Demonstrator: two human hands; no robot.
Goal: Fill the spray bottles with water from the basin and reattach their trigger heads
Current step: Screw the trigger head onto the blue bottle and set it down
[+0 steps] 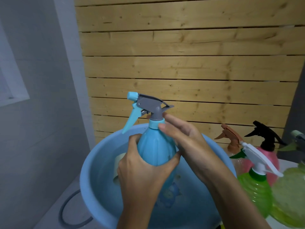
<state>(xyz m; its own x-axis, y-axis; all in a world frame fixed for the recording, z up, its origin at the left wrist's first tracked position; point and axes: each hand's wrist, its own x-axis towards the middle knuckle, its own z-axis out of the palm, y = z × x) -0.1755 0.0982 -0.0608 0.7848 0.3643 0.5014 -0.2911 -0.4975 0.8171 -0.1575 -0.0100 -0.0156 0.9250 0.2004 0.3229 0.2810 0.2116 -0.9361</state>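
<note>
1. Standing upright in the person's grasp, the blue spray bottle (155,149) is held over the middle of the blue basin (85,171), which sits on a white surface (54,217).
2. The left hand (142,176) grips the bottle's round body from below. Its fingers curl round the left side and its thumb presses the right side.
3. The gray trigger head (153,104) sits on the bottle's neck, with its light blue nozzle and lever pointing left.
4. The right hand (186,142) reaches in from the right. Its fingertips (162,126) pinch the light blue collar (155,123) and the gray neck just above it.
5. A beige cup-like thing (118,162) lies in the water (102,187) at the basin's left side, partly hidden by the left hand.
6. Just beside the basin's right rim stand 4 more bottles:
   - a clear bottle (232,151) with a brown head
   - a pink bottle (270,156) with a black head
   - a green bottle (254,189) with a white head
   - a blurred yellow-green bottle (290,195) at the surface's right edge
7. A gray hose (66,207) curves on the surface by the basin's near left rim.
8. A wooden slat wall (181,63) rises behind.
</note>
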